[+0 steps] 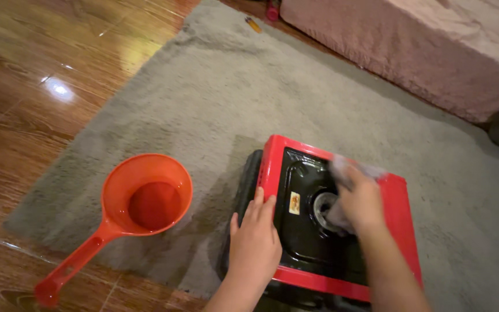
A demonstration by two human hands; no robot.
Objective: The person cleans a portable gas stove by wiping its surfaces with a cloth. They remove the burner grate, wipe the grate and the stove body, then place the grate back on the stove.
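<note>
Nearest the camera, the left hand (254, 238) lies flat, fingers together, pressed on the near-left corner of a red-framed, black-topped portable gas stove (397, 219) that sits on a grey shaggy rug (249, 98). Its right hand (358, 199) is closed around a crumpled pale grey cloth (347, 169), pressing it onto the round metal burner (323, 206) at the stove's middle. By the look of it, wiping the stove top is the step in hand, the left hand bracing. Reaching the untouched black surface around the burner would call for keeping that brace firm. An orange plastic dipper (145, 199) holding water rests on the rug's edge just left of the stove.
</note>
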